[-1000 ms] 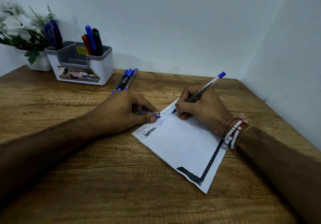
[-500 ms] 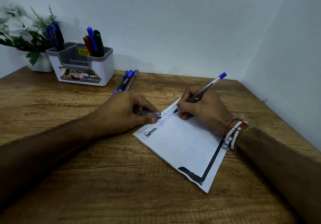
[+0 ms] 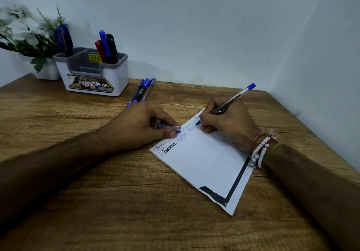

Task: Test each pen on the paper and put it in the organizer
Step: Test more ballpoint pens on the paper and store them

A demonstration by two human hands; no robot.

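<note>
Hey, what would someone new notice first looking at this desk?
The right hand grips a blue pen, its tip on the white paper at centre-right. The left hand pinches the pen cap at the paper's left edge. Far left, the organizer already holds markers, three pens lying beside it.

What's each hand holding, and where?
Right hand grips the pen low on the barrel, near the tip. Left hand pinches the cap between thumb and forefinger.

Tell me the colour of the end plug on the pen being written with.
Blue, atop the clear plastic pen, seen in the head view.
</note>
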